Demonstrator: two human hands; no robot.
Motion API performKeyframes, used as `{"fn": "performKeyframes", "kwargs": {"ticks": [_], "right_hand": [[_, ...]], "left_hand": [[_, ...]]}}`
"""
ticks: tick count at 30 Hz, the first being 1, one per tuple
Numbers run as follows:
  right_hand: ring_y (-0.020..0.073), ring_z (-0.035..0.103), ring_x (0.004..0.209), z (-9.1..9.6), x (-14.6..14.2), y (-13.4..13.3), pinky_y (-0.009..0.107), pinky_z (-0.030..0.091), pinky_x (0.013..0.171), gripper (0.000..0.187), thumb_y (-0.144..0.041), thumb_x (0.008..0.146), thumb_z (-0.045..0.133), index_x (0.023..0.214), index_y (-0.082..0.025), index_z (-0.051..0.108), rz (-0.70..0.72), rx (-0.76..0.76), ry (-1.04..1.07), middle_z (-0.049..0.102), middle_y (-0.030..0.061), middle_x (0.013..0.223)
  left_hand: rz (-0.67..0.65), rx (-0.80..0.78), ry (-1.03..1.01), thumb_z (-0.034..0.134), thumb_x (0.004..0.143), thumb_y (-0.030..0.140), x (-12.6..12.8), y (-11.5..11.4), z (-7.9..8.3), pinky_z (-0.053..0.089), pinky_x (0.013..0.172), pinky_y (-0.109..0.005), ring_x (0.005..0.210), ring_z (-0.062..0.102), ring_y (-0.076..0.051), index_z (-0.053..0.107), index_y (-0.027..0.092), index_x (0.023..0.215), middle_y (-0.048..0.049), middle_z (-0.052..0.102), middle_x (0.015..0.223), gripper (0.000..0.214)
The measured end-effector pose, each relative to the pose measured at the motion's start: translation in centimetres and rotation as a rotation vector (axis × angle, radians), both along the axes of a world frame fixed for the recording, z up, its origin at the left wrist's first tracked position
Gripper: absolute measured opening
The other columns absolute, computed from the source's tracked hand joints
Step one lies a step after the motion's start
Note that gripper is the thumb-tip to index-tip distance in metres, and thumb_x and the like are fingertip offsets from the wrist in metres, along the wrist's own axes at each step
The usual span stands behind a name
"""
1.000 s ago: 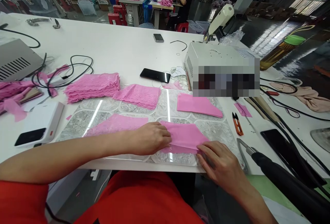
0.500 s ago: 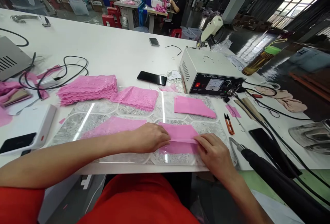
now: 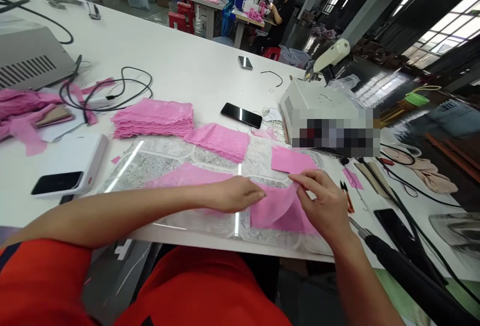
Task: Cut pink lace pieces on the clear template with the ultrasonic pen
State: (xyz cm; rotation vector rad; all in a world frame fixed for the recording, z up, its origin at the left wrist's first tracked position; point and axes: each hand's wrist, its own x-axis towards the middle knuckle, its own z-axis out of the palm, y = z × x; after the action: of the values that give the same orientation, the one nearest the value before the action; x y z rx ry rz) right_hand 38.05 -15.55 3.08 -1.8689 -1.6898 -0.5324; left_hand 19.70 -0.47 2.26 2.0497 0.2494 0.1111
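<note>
A sheer pink fabric piece (image 3: 275, 205) is stretched between my hands, its upper edge raised and curving over the pink fabric lying beneath. My left hand (image 3: 236, 193) is closed in a pinch at its left corner. With thumb and forefinger, my right hand (image 3: 324, 203) pinches the other corner, which is lifted higher. Under my left forearm lies another thin pink piece (image 3: 187, 173), partly covered. Just behind my right hand rests a flat pink piece (image 3: 287, 160). Farther left are a thick pink fabric stack (image 3: 153, 118) and a lower, textured pink pile (image 3: 221, 141).
A grey-patterned mat (image 3: 165, 148) covers the front of the white table (image 3: 180, 61). A black phone (image 3: 241, 115) and a metal-cased machine (image 3: 318, 101) stand behind. Orange-handled snips (image 3: 348, 198) and a black-handled tool (image 3: 393, 256) lie right. A person (image 3: 283, 13) sits at a sewing machine beyond.
My right hand has risen, lifting the fabric's edge from the lower layer. The fabric was lying nearly flat, with a folded strip between my hands. The whole view has shifted.
</note>
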Motion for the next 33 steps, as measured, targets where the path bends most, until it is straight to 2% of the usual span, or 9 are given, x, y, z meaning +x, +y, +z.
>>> {"fn": "performKeyframes", "kwargs": {"ticks": [3, 6, 8, 10, 13, 17, 19, 23, 33], "right_hand": [[0.0122, 0.064, 0.075, 1.1, -3.3, 4.2, 0.024, 0.054, 0.063, 0.023, -0.013, 0.089, 0.053, 0.095, -0.025, 0.072, 0.221, -0.019, 0.055, 0.067, 0.0033, 0.086], [0.0113, 0.065, 0.076, 1.1, -7.3, 8.0, 0.023, 0.055, 0.064, 0.026, -0.012, 0.09, 0.049, 0.092, -0.023, 0.072, 0.467, -0.088, 0.138, 0.068, 0.0043, 0.086], [0.0117, 0.066, 0.08, 1.0, -9.7, 10.0, 0.024, 0.057, 0.069, 0.027, -0.013, 0.092, 0.046, 0.092, -0.021, 0.072, 0.627, -0.141, 0.184, 0.07, 0.0056, 0.091], [0.0125, 0.067, 0.091, 0.9, -11.1, 11.3, 0.026, 0.058, 0.078, 0.027, -0.014, 0.093, 0.045, 0.099, -0.021, 0.07, 0.74, -0.185, 0.258, 0.071, 0.0063, 0.101], [0.0122, 0.067, 0.09, 1.0, -10.8, 11.7, 0.026, 0.058, 0.074, 0.025, -0.016, 0.091, 0.049, 0.106, -0.021, 0.068, 0.7, -0.233, 0.388, 0.071, 0.0055, 0.104], [0.0115, 0.062, 0.065, 0.4, -7.3, 9.9, 0.025, 0.05, 0.056, 0.015, -0.022, 0.087, 0.055, 0.089, -0.022, 0.07, 0.369, -0.41, 0.434, 0.069, 0.002, 0.078], [0.0124, 0.06, 0.062, -0.4, -5.7, 8.6, 0.027, 0.047, 0.055, 0.013, -0.027, 0.085, 0.057, 0.084, -0.022, 0.069, 0.215, -0.543, 0.384, 0.067, 0.0013, 0.075], [0.0132, 0.058, 0.064, -1.4, -4.9, 7.1, 0.028, 0.043, 0.059, 0.011, -0.026, 0.084, 0.054, 0.082, -0.021, 0.064, 0.066, -0.708, 0.337, 0.066, 0.0001, 0.076], [0.0124, 0.055, 0.065, 0.2, -6.7, 9.2, 0.026, 0.037, 0.059, 0.016, -0.019, 0.085, 0.047, 0.074, -0.02, 0.058, 0.085, -0.766, 0.321, 0.065, 0.0006, 0.076]], "left_hand": [[0.14, -0.545, 0.107, 0.041, 0.099, 0.034, -1.4, 1.6, 0.8, 0.053, 0.082, -0.032, 0.093, 0.068, -0.019, 0.066, 0.012, 0.097, -0.0099, 0.072, 0.1, 0.033], [0.361, -0.931, 0.134, 0.034, 0.101, 0.049, -3.9, 3.0, 1.2, 0.055, 0.077, -0.035, 0.079, 0.069, -0.019, 0.064, 0.011, 0.087, -0.0102, 0.071, 0.084, 0.05], [0.448, -1.072, 0.135, 0.032, 0.098, 0.062, -5.8, 3.9, 1.3, 0.055, 0.073, -0.036, 0.069, 0.067, -0.019, 0.062, 0.011, 0.079, -0.0089, 0.069, 0.072, 0.062], [0.508, -1.087, 0.139, 0.036, 0.092, 0.071, -7.6, 4.6, 1.3, 0.055, 0.071, -0.035, 0.066, 0.066, -0.018, 0.062, 0.012, 0.076, -0.0082, 0.068, 0.069, 0.067], [0.579, -0.946, 0.209, 0.053, 0.083, 0.069, -9.7, 5.3, 1.1, 0.053, 0.068, -0.032, 0.068, 0.066, -0.019, 0.063, 0.013, 0.08, -0.0076, 0.069, 0.073, 0.058], [0.533, -0.33, 0.28, 0.059, 0.08, 0.046, -10.8, 5.6, 0.7, 0.046, 0.059, -0.026, 0.064, 0.062, -0.016, 0.067, 0.014, 0.081, -0.0047, 0.069, 0.073, 0.033], [0.517, -0.145, 0.262, 0.057, 0.078, 0.038, -10.8, 5.6, 0.6, 0.042, 0.058, -0.024, 0.064, 0.06, -0.015, 0.068, 0.015, 0.078, -0.0029, 0.069, 0.072, 0.025], [0.508, -0.047, 0.237, 0.054, 0.076, 0.033, -10.6, 5.5, 0.6, 0.04, 0.057, -0.024, 0.063, 0.058, -0.015, 0.067, 0.016, 0.073, -0.0015, 0.066, 0.067, 0.021], [0.52, 0.199, 0.261, 0.047, 0.078, 0.032, -13.0, 5.5, 0.5, 0.034, 0.055, -0.023, 0.054, 0.048, -0.012, 0.063, 0.017, 0.07, 0.0012, 0.057, 0.058, 0.024]]}}
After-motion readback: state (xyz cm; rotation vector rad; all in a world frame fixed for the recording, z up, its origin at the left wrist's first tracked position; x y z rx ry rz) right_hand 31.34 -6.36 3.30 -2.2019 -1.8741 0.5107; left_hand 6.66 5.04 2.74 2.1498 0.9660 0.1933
